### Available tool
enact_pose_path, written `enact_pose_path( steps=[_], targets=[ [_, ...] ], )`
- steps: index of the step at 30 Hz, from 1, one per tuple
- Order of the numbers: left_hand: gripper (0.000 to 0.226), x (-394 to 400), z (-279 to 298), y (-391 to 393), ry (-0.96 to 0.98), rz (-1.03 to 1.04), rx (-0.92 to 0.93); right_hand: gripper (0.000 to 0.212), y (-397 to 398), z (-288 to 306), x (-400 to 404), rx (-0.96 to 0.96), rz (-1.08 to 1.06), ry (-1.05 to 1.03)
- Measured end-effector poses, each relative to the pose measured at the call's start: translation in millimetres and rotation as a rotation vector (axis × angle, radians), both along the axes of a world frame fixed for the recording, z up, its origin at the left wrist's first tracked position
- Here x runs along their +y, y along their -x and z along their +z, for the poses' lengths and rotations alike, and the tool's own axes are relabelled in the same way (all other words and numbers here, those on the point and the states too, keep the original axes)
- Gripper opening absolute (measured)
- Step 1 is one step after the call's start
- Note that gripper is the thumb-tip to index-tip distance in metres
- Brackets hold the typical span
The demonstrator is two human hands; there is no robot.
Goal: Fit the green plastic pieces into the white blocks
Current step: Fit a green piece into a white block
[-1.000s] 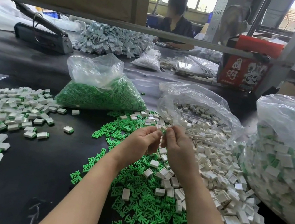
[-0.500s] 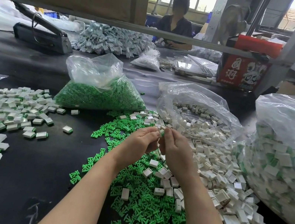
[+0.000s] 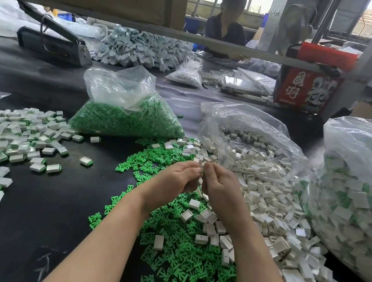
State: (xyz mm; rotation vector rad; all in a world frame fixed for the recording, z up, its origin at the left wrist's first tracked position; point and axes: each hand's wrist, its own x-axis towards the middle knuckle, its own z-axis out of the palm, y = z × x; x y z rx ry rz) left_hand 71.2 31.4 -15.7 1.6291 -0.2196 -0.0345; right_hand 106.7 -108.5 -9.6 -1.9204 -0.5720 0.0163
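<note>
Large white Chinese characters, among them 國潮, are printed on the red carton at the far right of the black table; the smaller print beneath them cannot be read. The left hand and the right hand are raised together above the middle of the table, forearms converging from the lower edge. The fingertips of both hands are curled inward and meet, and a small white block is pinched between them; whether a green piece is in it cannot be told. Loose green pieces are scattered beneath the hands, with loose white blocks spilling to their right out of an open clear bag. A further clear bag of green pieces stands behind. Assembled blocks with green edges are spread at the left, and a large bag of assembled blocks is seen at the right.
</note>
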Motion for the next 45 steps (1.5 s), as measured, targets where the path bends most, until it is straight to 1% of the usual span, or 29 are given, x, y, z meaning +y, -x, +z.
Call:
enact_pose_path(
  steps=[5, 7, 9, 14, 20, 23, 26, 31, 34, 36, 41, 43, 45],
  targets=[
    [0.025, -14, 0, 1, 0.166, 0.07, 0.005, 0.041, 4, 3, 8, -0.077, -0.131, -0.011],
    [0.03, -19, 0, 1, 0.189, 0.086, 0.001, 0.042, 6, 3, 10, -0.097, -0.188, -0.023],
    [0.034, -21, 0, 0, 0.177, 0.102, -0.011, 0.042, 7, 4, 10, -0.12, -0.223, -0.021],
    [0.028, -22, 1, 0, 0.152, 0.125, -0.032, 0.042, 9, 2, 11, -0.146, -0.254, 0.004],
    [0.026, -23, 3, 3, 0.134, 0.135, -0.042, 0.041, 9, 1, 11, -0.144, -0.255, 0.009],
    [0.026, -24, 4, 4, 0.143, 0.114, -0.043, 0.038, 9, 1, 9, -0.186, -0.242, 0.043],
    [0.026, -26, 4, 4, 0.125, 0.134, -0.051, 0.037, 10, 0, 8, -0.239, -0.233, 0.108],
    [0.026, -26, 3, 3, 0.005, 0.192, -0.106, 0.029, 10, -1, 9, -0.335, -0.25, 0.228],
    [0.025, -26, 1, 2, -0.036, 0.223, -0.119, 0.031, 13, 0, 10, -0.395, -0.259, 0.268],
    [0.025, -26, 1, 2, -0.053, 0.235, -0.126, 0.028, 14, 1, 11, -0.429, -0.251, 0.285],
    [0.021, -22, 3, 2, -0.072, 0.219, -0.099, 0.016, 12, 1, 10, -0.386, -0.217, 0.336],
    [0.025, -18, 5, 1, -0.077, 0.222, -0.116, 0.016, 11, 2, 9, -0.355, -0.21, 0.291],
    [0.028, -12, 5, 0, -0.09, 0.242, -0.145, 0.02, 10, 4, 9, -0.261, -0.216, 0.18]
  ],
)
